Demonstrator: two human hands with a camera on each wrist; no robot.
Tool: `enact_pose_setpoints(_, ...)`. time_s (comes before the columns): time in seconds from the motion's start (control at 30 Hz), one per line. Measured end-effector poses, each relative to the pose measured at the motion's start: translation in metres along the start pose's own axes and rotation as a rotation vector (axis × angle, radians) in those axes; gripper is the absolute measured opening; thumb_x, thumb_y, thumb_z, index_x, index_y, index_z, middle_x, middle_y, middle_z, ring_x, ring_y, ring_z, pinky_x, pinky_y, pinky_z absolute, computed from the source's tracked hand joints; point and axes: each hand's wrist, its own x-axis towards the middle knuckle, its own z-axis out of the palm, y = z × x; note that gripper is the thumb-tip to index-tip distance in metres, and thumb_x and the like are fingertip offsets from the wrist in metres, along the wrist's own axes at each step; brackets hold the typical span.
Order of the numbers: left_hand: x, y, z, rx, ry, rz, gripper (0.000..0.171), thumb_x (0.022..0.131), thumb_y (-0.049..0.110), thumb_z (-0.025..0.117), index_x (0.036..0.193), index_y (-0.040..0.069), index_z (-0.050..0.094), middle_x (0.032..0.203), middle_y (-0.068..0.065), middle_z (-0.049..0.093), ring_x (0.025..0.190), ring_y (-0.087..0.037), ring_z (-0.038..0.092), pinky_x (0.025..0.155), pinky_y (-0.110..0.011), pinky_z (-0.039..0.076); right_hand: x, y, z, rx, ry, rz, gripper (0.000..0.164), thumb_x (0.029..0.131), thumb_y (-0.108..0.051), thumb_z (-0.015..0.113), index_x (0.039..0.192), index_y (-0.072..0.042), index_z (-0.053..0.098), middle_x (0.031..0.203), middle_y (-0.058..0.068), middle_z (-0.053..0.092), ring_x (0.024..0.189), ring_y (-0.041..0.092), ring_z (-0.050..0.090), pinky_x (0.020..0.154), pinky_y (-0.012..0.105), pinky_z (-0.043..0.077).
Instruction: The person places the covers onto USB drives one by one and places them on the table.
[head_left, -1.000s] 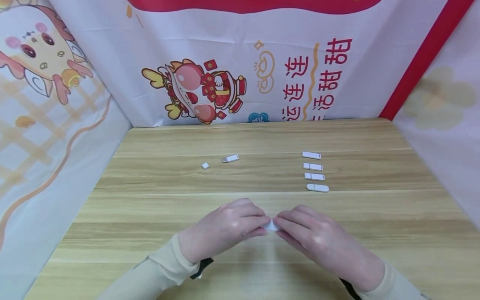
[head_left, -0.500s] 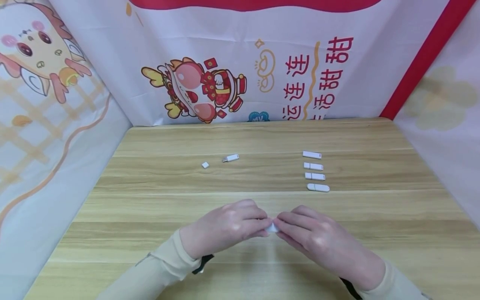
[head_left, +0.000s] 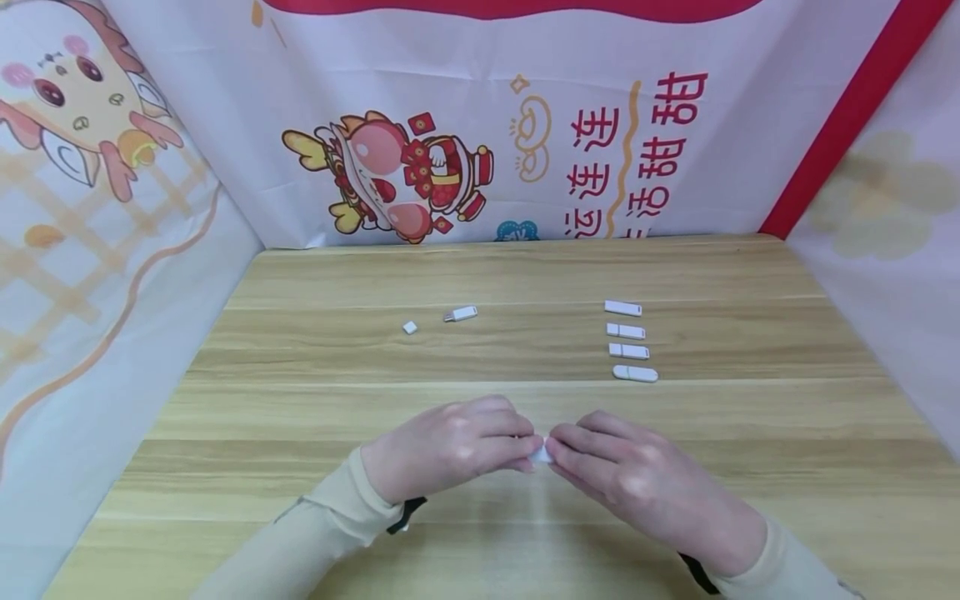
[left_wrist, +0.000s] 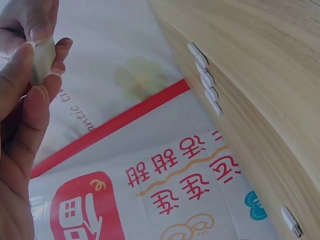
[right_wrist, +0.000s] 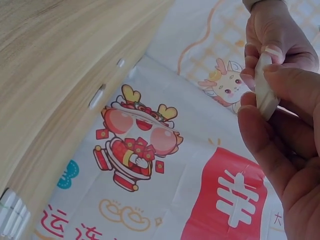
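Both hands meet over the near middle of the table in the head view. Between them is a small white USB stick (head_left: 541, 452), mostly covered by fingers. My left hand (head_left: 461, 446) pinches one end between thumb and fingers, and my right hand (head_left: 645, 475) pinches the other. In the right wrist view, the pale body of the USB stick (right_wrist: 265, 90) spans from one hand to the other. Farther back on the table lies an uncapped USB stick (head_left: 462, 313), its metal plug pointing left toward a loose white cap (head_left: 409, 327).
On the right of the wooden table (head_left: 337, 358), several white USB sticks lie in a column, from a plain one (head_left: 623, 308) at the back to a rounded one (head_left: 635, 374) in front. Printed cloth (head_left: 555, 50) walls the back and both sides.
The hands stay together on the USB stick, shifting only slightly, with the gap between the fingertips a little narrower. The things on the table have not moved.
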Motion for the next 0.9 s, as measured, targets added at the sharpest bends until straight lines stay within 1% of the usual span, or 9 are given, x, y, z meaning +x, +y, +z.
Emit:
enact_pose_setpoints(0.2,-0.001,-0.003,0.002,0.019,0.017,0.021,0.023,0.085,0.017,0.078,0.105,0.004,0.075,0.101,-0.001,0.071,0.095,-0.01,0.065,0.094,-0.015,0.046,-0.001,0.002,0.001,0.029,-0.02,0.029,0.038,0.108,-0.018,0.043,0.104,0.001,0.076,0.1,0.007,0.073,0.084,0.018,0.066,0.075,0.024,0.056)
enact_pose_setpoints(0.27,-0.001,-0.005,0.004,0.011,0.01,0.005,0.023,0.085,0.017,0.079,0.105,0.005,0.075,0.101,-0.001,0.072,0.095,-0.01,0.065,0.093,-0.015,0.046,-0.001,0.004,0.003,0.042,-0.018,0.045,0.039,0.108,-0.02,0.043,0.104,0.0,0.076,0.099,0.007,0.074,0.084,0.018,0.066,0.074,0.023,0.056)
enact_pose_setpoints(0.37,-0.001,-0.01,0.008,0.003,-0.001,-0.031,0.025,0.085,0.017,0.079,0.107,0.005,0.075,0.102,-0.001,0.072,0.096,-0.01,0.066,0.093,-0.014,0.046,-0.001,0.012,0.008,0.054,0.029,0.049,0.039,0.107,-0.021,0.045,0.101,0.0,0.077,0.095,0.007,0.074,0.08,0.018,0.067,0.071,0.024,0.057)
enact_pose_setpoints(0.43,0.001,-0.016,0.011,-0.022,-0.005,-0.078,0.024,0.085,0.017,0.078,0.107,0.005,0.076,0.1,-0.002,0.073,0.095,-0.01,0.067,0.092,-0.014,0.047,0.0,0.02,0.011,0.073,0.047,0.06,0.038,0.105,-0.023,0.048,0.099,0.0,0.078,0.093,0.008,0.075,0.078,0.018,0.068,0.069,0.024,0.057)
enact_pose_setpoints(0.5,0.004,-0.023,0.014,-0.056,-0.014,-0.13,0.024,0.086,0.015,0.077,0.107,0.004,0.076,0.1,-0.002,0.074,0.094,-0.01,0.067,0.09,-0.014,0.048,0.001,0.03,0.013,0.083,0.031,0.082,0.029,0.101,-0.021,0.058,0.099,0.0,0.078,0.092,0.008,0.074,0.078,0.019,0.069,0.069,0.027,0.058)
enact_pose_setpoints(0.6,0.011,-0.038,0.019,-0.124,-0.048,-0.225,0.021,0.087,0.014,0.076,0.106,0.005,0.076,0.099,-0.004,0.074,0.092,-0.011,0.068,0.087,-0.013,0.049,0.002,0.047,0.014,0.109,-0.055,0.157,0.016,0.088,-0.014,0.076,0.1,-0.002,0.077,0.093,0.007,0.074,0.08,0.018,0.069,0.07,0.028,0.058)
enact_pose_setpoints(0.67,0.017,-0.05,0.021,-0.155,-0.081,-0.288,0.021,0.088,0.014,0.076,0.107,0.005,0.075,0.099,-0.004,0.074,0.09,-0.012,0.069,0.084,-0.013,0.05,0.005,0.06,0.015,0.122,-0.125,0.229,0.023,0.078,-0.007,0.084,0.1,-0.004,0.078,0.093,0.005,0.074,0.081,0.016,0.07,0.07,0.027,0.058)
enact_pose_setpoints(0.73,0.024,-0.063,0.024,-0.17,-0.118,-0.351,0.02,0.088,0.014,0.076,0.106,0.006,0.075,0.098,-0.004,0.075,0.087,-0.011,0.069,0.079,-0.013,0.051,0.008,0.074,0.017,0.142,-0.183,0.304,0.026,0.075,-0.003,0.086,0.099,-0.004,0.078,0.092,0.004,0.075,0.081,0.015,0.07,0.07,0.026,0.058)
enact_pose_setpoints(0.9,0.043,-0.099,0.036,-0.212,-0.237,-0.532,0.019,0.089,0.017,0.075,0.106,0.009,0.076,0.097,-0.002,0.075,0.082,-0.006,0.069,0.072,-0.012,0.051,0.014,0.113,0.024,0.145,-0.312,0.453,0.019,0.078,-0.002,0.083,0.096,-0.004,0.077,0.088,0.005,0.074,0.078,0.014,0.071,0.067,0.024,0.058)
